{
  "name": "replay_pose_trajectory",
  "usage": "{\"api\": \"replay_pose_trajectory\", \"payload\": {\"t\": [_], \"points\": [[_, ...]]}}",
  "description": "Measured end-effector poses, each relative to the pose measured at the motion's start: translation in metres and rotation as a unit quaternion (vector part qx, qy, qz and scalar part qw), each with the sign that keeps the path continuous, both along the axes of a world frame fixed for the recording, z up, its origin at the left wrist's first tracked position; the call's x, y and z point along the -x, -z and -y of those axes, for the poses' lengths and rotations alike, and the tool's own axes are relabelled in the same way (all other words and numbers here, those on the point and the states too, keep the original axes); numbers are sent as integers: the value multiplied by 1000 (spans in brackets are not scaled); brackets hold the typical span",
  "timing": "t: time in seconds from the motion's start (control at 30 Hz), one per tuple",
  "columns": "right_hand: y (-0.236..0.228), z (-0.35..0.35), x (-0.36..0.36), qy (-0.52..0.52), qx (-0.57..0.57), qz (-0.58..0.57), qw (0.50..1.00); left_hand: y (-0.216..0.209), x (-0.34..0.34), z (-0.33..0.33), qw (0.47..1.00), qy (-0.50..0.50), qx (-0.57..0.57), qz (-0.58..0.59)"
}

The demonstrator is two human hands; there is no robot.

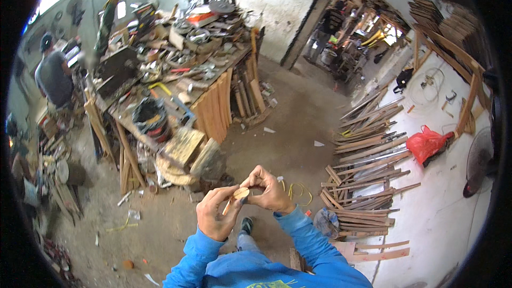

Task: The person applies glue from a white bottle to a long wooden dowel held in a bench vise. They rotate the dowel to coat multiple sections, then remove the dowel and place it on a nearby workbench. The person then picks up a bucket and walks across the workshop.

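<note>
In front of my body, both hands hold up a small pale oval piece (241,193) that looks like wood, with a dark edge on its near right side. My left hand (214,214) pinches it from the left between thumb and fingertips. On the other side, the bent fingers and thumb of my right hand (270,192) close on its right edge. The fingers cover part of the piece, so its full length cannot be made out.
Ahead to the left stands a cluttered workbench (210,104) with a black-lined bucket (151,119) and a wooden block (184,146). Wooden strips (368,181) are stacked along the right wall, below a red plastic bag (426,144). A person (53,77) sits at far left; another (330,24) is beyond the doorway.
</note>
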State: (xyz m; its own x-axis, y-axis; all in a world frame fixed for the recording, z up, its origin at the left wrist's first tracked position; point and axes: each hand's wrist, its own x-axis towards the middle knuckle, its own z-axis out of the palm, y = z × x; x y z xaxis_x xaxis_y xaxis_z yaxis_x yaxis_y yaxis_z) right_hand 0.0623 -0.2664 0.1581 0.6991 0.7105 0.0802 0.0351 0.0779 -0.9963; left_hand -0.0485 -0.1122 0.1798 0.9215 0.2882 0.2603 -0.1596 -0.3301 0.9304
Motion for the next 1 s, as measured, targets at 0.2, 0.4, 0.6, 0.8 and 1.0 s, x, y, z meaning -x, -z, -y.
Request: {"api": "replay_pose_trajectory", "payload": {"t": [0.2, 0.4, 0.6, 0.8, 1.0], "points": [[41, 97, -40, 66, -20, -17, 997, 24, -74, 83, 982, 18, -137, 131], [151, 216, -75, 227, -171, -221, 933, 32, -168, 199, 967, 108, -159, 168], [204, 285, -97, 203, -170, -487, 833, 6, -215, 273, 938, 204, -118, 255], [232, 323, -248, 279, -397, -547, 682, -26, -242, 243, 962, 122, 10, 244], [196, 477, -452, 277, -352, -410, 794, 4, -275, 132, 889, 39, 257, 377]]}}
